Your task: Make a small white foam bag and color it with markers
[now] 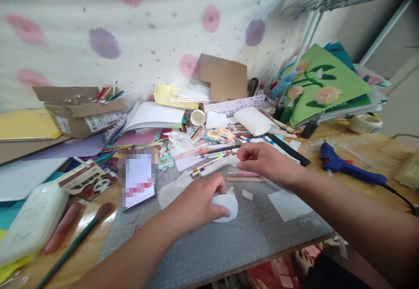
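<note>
My left hand (204, 195) is closed on a rounded piece of white paper (226, 208), thumb in front and fingers curled behind. It is held just above the grey cutting mat (196, 254). Farther back and to the right, my right hand (258, 160) is pinched, its fingertips at the end of a whitish paper strip (231, 159). A small white block (247, 195) lies on the mat between the hands. Near my right forearm is a square of white paper (290, 205). Another white sheet (173, 188) lies partly behind my left hand.
A phone (139, 180) with a blurred screen stands left of my left hand. A blue glue gun (350, 166) with a cord lies at the right. Pens, a paper cup (197, 118) and papers crowd the back. A brush (78, 241) lies at the left.
</note>
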`<action>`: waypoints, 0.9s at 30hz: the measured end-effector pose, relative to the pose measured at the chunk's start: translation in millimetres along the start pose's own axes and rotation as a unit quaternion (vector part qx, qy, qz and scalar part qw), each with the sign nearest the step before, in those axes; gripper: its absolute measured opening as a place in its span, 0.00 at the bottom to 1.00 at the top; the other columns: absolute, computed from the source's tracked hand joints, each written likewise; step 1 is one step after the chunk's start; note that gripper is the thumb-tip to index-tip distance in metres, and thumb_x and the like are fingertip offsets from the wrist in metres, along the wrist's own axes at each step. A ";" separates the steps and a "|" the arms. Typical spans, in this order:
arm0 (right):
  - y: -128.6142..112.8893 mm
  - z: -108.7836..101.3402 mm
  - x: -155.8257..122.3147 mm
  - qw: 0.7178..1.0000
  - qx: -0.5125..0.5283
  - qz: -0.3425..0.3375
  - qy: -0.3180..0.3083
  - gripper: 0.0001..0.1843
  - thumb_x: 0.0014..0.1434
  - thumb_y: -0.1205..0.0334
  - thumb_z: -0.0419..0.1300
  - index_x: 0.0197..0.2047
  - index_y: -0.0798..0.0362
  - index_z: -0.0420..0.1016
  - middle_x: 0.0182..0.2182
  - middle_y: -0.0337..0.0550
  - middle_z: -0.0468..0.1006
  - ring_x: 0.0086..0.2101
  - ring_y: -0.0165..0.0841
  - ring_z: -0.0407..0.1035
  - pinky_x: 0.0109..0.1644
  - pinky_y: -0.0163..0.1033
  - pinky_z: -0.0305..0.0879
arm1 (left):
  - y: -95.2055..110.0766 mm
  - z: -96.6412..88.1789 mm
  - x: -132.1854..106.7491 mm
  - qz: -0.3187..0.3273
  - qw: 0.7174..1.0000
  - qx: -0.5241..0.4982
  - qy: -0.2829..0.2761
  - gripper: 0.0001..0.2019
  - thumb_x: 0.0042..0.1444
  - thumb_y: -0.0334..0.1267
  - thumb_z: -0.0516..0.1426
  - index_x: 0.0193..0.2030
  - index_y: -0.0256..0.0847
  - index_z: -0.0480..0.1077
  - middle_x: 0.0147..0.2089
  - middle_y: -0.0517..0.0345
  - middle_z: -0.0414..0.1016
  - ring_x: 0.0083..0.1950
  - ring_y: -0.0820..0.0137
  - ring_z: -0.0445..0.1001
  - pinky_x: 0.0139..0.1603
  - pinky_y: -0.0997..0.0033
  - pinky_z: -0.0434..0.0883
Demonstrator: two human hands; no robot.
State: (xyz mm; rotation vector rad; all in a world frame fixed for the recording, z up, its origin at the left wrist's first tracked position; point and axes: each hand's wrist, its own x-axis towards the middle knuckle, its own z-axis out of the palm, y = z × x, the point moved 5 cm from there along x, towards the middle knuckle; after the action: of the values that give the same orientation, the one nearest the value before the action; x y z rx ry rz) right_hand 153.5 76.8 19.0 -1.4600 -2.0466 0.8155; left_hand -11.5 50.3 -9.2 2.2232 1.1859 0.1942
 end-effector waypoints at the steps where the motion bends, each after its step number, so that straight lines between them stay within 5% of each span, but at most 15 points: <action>1: 5.1 -5.6 -9.2 0.999 0.033 0.012 0.003 0.09 0.54 0.58 0.56 0.26 0.52 0.64 0.21 0.34 0.65 0.23 0.28 0.60 0.27 0.33 0.56 | 2.1 -0.1 -0.9 0.007 1.000 -0.009 0.001 0.12 0.48 0.39 0.62 0.37 0.44 0.65 0.36 0.63 0.73 0.35 0.67 0.70 0.33 0.72 0.60; 4: 19.0 -13.2 -36.5 0.978 0.199 0.054 0.021 0.12 0.53 0.55 0.60 0.25 0.52 0.62 0.20 0.32 0.63 0.23 0.27 0.58 0.27 0.33 0.55 | 8.8 -2.0 -3.0 0.041 0.997 -0.061 0.018 0.12 0.50 0.33 0.60 0.42 0.46 0.67 0.41 0.63 0.73 0.38 0.67 0.70 0.39 0.71 0.62; 7: 23.9 -13.0 -54.2 0.926 0.369 0.076 0.037 0.14 0.47 0.57 0.68 0.26 0.54 0.66 0.21 0.33 0.68 0.24 0.26 0.60 0.29 0.33 0.54 | 12.8 -7.1 -3.6 0.069 0.992 -0.079 0.064 0.15 0.50 0.32 0.61 0.45 0.47 0.68 0.43 0.62 0.73 0.41 0.66 0.69 0.42 0.70 0.62; 10: 18.8 -11.8 -59.4 0.902 0.427 0.063 0.018 0.13 0.49 0.59 0.68 0.28 0.53 0.67 0.22 0.34 0.72 0.25 0.26 0.63 0.31 0.33 0.56 | 12.8 -12.9 -2.8 0.074 0.988 -0.075 0.114 0.10 0.50 0.33 0.62 0.40 0.44 0.70 0.39 0.60 0.73 0.39 0.66 0.70 0.40 0.69 0.63; 17: 1.1 -8.8 -58.0 0.927 0.375 -0.002 -0.029 0.12 0.53 0.63 0.66 0.25 0.55 0.66 0.50 0.46 0.71 0.41 0.31 0.69 0.43 0.36 0.63 | 14.9 -18.8 -2.3 0.134 0.976 -0.079 0.154 0.06 0.51 0.31 0.62 0.36 0.42 0.72 0.37 0.59 0.73 0.40 0.67 0.71 0.42 0.70 0.65; 21: -3.8 -0.2 -52.9 0.929 0.363 -0.022 -0.069 0.11 0.54 0.63 0.64 0.26 0.54 0.65 0.38 0.43 0.75 0.36 0.30 0.68 0.39 0.36 0.63 | 14.2 -18.5 -2.0 0.144 0.974 -0.075 0.158 0.06 0.51 0.33 0.62 0.37 0.41 0.73 0.37 0.58 0.73 0.40 0.66 0.72 0.41 0.70 0.66; 24: 14.1 -9.0 -38.8 0.953 0.302 0.004 0.018 0.11 0.52 0.61 0.63 0.25 0.53 0.64 0.31 0.40 0.74 0.33 0.31 0.68 0.36 0.36 0.62 | 10.1 -18.7 -1.2 0.128 0.976 -0.060 0.166 0.05 0.52 0.32 0.61 0.36 0.42 0.73 0.38 0.57 0.73 0.41 0.66 0.72 0.42 0.70 0.66; 27: 42.4 -31.3 -24.4 0.973 0.184 0.047 0.131 0.12 0.49 0.61 0.64 0.21 0.53 0.66 0.45 0.48 0.75 0.37 0.36 0.70 0.39 0.40 0.63 | 6.1 -19.8 -2.3 0.131 0.971 -0.049 0.195 0.06 0.51 0.29 0.59 0.36 0.43 0.73 0.42 0.57 0.73 0.45 0.65 0.72 0.47 0.68 0.66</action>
State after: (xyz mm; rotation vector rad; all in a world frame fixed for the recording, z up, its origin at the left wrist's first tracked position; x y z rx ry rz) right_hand 210.4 69.9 9.5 -1.3768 -1.5468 0.9265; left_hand -16.3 54.6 10.6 2.3116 1.0399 0.8106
